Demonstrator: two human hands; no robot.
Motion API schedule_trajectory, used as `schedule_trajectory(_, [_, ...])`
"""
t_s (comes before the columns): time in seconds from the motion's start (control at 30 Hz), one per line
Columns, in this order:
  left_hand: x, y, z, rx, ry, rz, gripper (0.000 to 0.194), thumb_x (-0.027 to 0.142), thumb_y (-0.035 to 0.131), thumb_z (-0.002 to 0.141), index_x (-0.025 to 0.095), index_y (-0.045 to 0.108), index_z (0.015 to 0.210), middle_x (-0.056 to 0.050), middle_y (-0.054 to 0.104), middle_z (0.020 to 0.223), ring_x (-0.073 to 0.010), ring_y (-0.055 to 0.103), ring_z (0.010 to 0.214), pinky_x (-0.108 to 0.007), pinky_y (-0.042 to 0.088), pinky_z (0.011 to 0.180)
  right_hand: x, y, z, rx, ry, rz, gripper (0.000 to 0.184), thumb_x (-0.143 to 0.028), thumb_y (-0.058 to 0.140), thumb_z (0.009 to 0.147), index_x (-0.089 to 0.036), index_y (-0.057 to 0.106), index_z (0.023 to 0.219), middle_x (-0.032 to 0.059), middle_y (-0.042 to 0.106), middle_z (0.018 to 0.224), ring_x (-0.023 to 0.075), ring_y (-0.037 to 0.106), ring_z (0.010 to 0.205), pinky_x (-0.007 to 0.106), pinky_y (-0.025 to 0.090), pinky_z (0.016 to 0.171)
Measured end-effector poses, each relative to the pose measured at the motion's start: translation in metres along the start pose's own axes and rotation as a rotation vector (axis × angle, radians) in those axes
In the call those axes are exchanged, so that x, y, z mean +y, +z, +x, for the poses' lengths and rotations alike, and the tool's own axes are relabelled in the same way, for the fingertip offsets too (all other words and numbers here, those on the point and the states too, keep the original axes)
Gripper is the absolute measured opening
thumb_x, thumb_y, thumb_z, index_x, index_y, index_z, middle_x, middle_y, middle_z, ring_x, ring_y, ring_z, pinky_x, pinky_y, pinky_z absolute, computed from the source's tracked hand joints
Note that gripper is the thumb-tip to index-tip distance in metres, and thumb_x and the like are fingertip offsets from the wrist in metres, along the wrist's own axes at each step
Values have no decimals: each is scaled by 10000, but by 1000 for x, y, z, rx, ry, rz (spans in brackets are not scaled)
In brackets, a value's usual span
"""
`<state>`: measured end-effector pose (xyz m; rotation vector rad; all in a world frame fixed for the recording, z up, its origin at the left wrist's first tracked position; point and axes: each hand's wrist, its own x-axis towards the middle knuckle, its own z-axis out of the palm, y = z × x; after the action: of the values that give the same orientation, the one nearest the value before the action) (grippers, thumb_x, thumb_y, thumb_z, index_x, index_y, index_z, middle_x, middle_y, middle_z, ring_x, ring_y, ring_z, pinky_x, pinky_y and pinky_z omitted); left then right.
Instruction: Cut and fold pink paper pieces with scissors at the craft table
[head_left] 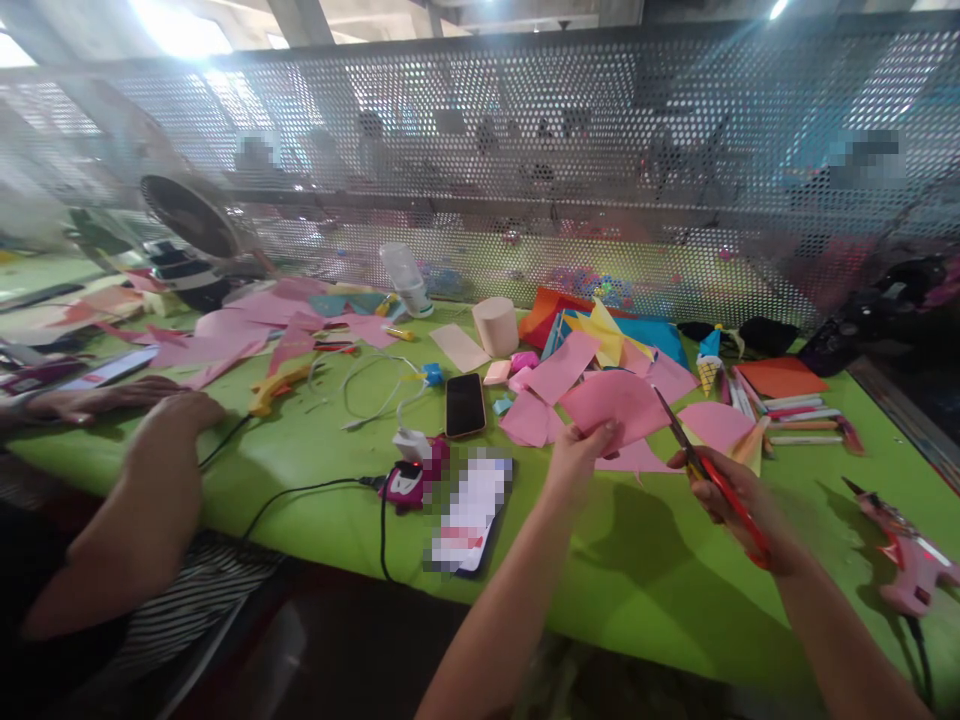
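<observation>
Nearest, at the lower right of the frame, the forearm slanted up and inward to the right hand (739,510), whose fingers were curled round the red-handled scissors (726,497), blades aimed up and left. The left forearm rose from the bottom centre to the left hand (576,462), which pinched the pink paper (619,402), thumb on top, the fingers beneath mostly hidden. That sheet lay right of centre, held above the green table (637,610), its right edge at the blades; whether it sat between them could not be told. Clean snipping seemed to call for a taut sheet, a steady right wrist, the paper turned by the left hand, and the left thumb well off the cutting line. Farther off, loose pink sheets (559,368) lay before a perforated screen (480,130).
</observation>
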<state>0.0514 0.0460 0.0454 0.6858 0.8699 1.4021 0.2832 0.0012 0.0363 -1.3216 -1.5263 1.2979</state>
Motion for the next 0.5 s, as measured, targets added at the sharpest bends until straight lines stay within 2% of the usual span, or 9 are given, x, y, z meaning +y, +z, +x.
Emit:
schedule_trajectory(0.2, [1,0,1,2,0,3,495,482,988,546,135,798,842,-49,720,781,-145,613,681,-253,500,558,1,1,2,28,-2,-4,572,-668,724,846,-215,633,1184,-91,333,653,88,271,518,255,211,484])
schedule_trajectory(0.4, [1,0,0,-6,4,12,470,472,981,561,132,798,830,-32,706,738,-110,567,590,-255,479,548,0,-2,2,51,-26,-55,542,-667,724,848,-231,654,1161,-69,379,678,99,300,531,261,248,483])
schedule_trajectory(0.5, [1,-1,1,-2,13,20,470,474,976,563,134,798,835,-41,712,760,-127,589,628,-264,486,565,-1,-3,1,57,-24,-97,515,-661,726,849,-247,660,1149,-63,388,677,108,303,534,270,248,485])
